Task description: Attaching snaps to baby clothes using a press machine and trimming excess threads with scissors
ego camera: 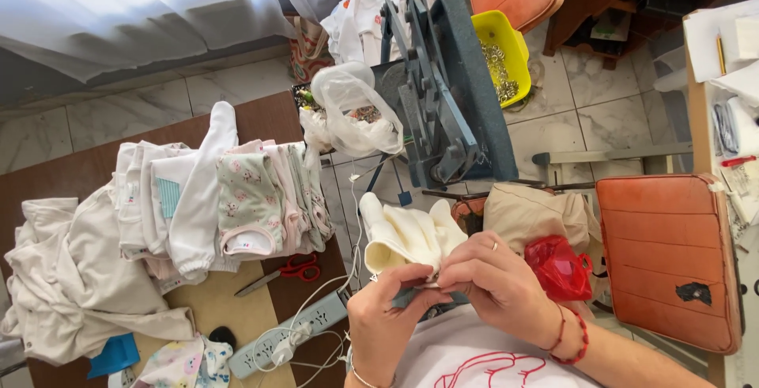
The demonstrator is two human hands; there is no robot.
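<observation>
Two hands pinch a cream cloth (407,238) near the person's lap. The left hand (385,321) grips its lower edge, and the right hand (494,277) presses fingers together on it. Far off, a yellow tub (506,36) holds many small shiny metal bits (498,71). A clear bag (352,111) sits beside the grey-blue press (443,95). Folded baby clothes (229,198) lie on the brown table (261,119), left.

- My brown table (273,119) carries a stack of small folded garments (229,198) and a heap of white cloth (71,277).
- Red-handled scissors (285,271) and a grey power strip (288,344) lie on it too.
</observation>
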